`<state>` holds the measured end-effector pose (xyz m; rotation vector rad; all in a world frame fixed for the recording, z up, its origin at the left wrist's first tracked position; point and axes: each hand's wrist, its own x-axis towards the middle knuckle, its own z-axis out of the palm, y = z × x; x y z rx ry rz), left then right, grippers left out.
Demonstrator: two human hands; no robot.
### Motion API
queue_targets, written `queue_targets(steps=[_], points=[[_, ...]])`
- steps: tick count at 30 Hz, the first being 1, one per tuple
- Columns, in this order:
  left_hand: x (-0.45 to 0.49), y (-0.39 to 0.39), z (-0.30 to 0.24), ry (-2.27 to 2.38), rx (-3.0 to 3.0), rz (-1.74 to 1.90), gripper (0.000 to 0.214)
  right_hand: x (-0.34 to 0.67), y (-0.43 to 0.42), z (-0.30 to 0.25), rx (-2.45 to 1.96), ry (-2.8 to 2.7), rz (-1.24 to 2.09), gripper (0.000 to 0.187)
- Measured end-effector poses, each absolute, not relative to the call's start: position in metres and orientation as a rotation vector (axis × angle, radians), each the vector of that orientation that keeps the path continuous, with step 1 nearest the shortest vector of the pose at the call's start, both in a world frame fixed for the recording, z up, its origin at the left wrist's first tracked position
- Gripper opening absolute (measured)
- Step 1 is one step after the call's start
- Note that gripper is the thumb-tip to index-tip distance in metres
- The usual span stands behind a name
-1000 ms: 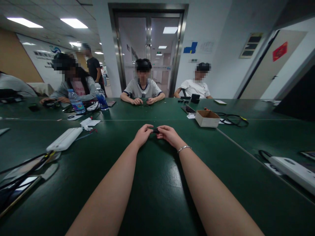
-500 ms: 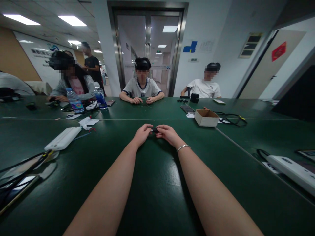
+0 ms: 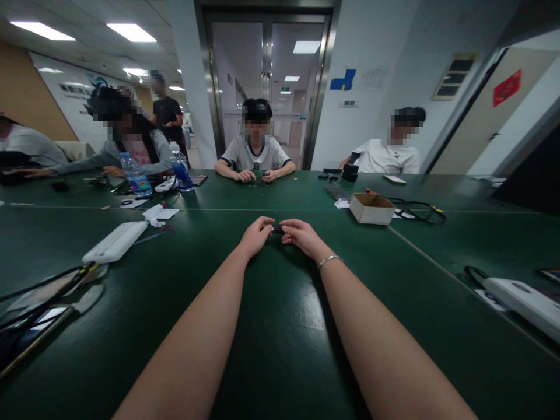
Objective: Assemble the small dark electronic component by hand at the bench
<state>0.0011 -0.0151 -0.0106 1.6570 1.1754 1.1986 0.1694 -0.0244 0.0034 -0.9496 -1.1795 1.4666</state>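
Note:
Both my arms stretch forward over a dark green table (image 3: pixel 280 350). Between my fingertips is a small black object (image 3: pixel 277 230) with a light spot at its left end; it is too small to tell its kind. My left hand (image 3: pixel 258 236) pinches its left end. From the other side, my right hand (image 3: pixel 303 236) grips the right end with thumb and fingers. A silver bracelet (image 3: pixel 330 261) circles my right wrist. My fingers hide part of the object.
An open cardboard box (image 3: pixel 371 209) stands ahead on the right, beside a coiled black cable (image 3: pixel 426 214). White power strips lie left (image 3: pixel 114 242) and right (image 3: pixel 522 300). A phone (image 3: pixel 37 332) is at near left. Bottles (image 3: pixel 135 175) stand farther back. Several people sit around the table.
My hands keep hold of the small black object, almost in the same place. The view has shifted slightly. The person at the right leans farther right; one at the left has an arm stretched out.

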Motion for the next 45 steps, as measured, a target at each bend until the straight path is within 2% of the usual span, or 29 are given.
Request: queue_targets(steps=[13, 21, 29, 38, 45], points=[[-0.001, -0.014, -0.012, 1.199, 1.705, 1.193, 0.029, 0.171, -0.024, 0.0, -0.931, -1.208, 1.447, 0.013], [0.001, -0.02, -0.004, 1.069, 1.681, 1.364, 0.031, 0.171, -0.025, 0.001, -0.937, -1.172, 1.481, 0.008], [0.006, -0.022, -0.003, 1.166, 1.543, 1.205, 0.028, 0.17, -0.024, 0.003, -0.924, -1.136, 1.511, 0.009], [0.002, -0.022, -0.006, 1.187, 1.694, 1.365, 0.02, 0.17, -0.024, 0.003, -0.921, -1.12, 1.513, 0.008], [0.011, -0.032, -0.004, 1.233, 1.516, 1.257, 0.027, 0.168, -0.026, 0.005, -0.912, -1.08, 1.521, 0.01]])
